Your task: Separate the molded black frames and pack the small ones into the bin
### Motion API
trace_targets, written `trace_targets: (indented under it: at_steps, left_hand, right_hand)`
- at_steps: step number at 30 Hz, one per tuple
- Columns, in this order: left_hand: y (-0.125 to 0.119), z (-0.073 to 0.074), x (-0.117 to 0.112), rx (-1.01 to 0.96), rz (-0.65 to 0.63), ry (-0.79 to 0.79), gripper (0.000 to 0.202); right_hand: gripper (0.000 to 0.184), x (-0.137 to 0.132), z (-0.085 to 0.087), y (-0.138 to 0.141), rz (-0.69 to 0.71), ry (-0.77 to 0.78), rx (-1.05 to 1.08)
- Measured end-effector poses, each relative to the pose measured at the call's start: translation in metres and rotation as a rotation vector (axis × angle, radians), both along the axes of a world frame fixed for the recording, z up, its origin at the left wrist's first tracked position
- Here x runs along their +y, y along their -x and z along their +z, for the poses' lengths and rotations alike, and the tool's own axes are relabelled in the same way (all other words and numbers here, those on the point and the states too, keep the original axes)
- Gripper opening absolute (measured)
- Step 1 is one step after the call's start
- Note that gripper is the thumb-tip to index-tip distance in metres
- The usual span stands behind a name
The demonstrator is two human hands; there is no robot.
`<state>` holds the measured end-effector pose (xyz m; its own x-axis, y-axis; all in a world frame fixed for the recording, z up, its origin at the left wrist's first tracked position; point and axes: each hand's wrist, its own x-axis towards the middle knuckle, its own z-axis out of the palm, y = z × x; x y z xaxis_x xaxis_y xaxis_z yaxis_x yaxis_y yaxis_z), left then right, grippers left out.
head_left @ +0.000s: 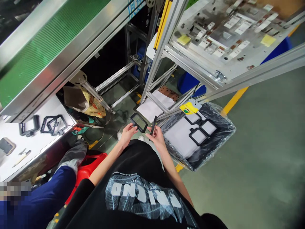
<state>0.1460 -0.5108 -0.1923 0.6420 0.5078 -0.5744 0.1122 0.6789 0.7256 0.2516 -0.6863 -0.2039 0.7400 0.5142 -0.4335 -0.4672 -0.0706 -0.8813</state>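
My left hand point(129, 135) grips a black rectangular plastic frame point(139, 122) by its lower left edge, and the floor shows through its opening. In my right hand point(157, 137) is a second black plastic frame point(153, 126), turned edge-on so only its narrow side shows. Both pieces are held up in front of my body, close together but apart. Right of my right hand stands a bin lined with clear plastic point(215, 152). Several similar black frames point(198, 136) lie in it on white sheets.
A green conveyor belt point(54, 35) runs along the upper left. Below it, a white table point(45, 140) carries more black frames, a phone and a knife. A person in blue sits on a red stool point(87, 165). An aluminium-framed machine point(202, 79) with a yellow-green button box point(190, 108) stands at right.
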Motion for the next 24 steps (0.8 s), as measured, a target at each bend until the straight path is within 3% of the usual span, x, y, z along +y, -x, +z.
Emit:
trace_targets:
  at_steps: [2,9,14,20,24]
  left_hand:
    - [0.001,0.0,0.0,0.001,0.015,0.004,0.065]
    - [-0.001,0.0,0.008,0.009,0.015,-0.023,0.06]
    - [-0.014,0.005,0.025,-0.034,-0.011,-0.035,0.057]
    - [-0.038,0.03,0.056,-0.153,-0.078,-0.077,0.059]
    - [-0.066,0.049,0.073,-0.217,-0.174,-0.116,0.056]
  right_hand:
    - [0.08,0.0,0.001,0.0,0.01,-0.01,0.014]
    - [0.056,0.004,-0.001,-0.002,-0.091,-0.032,0.068]
    - [0.073,-0.004,-0.001,-0.008,-0.152,-0.037,0.108]
    - [0.081,-0.016,-0.007,-0.03,-0.322,0.079,0.142]
    - [0.075,-0.031,-0.016,-0.031,-0.456,0.179,0.135]
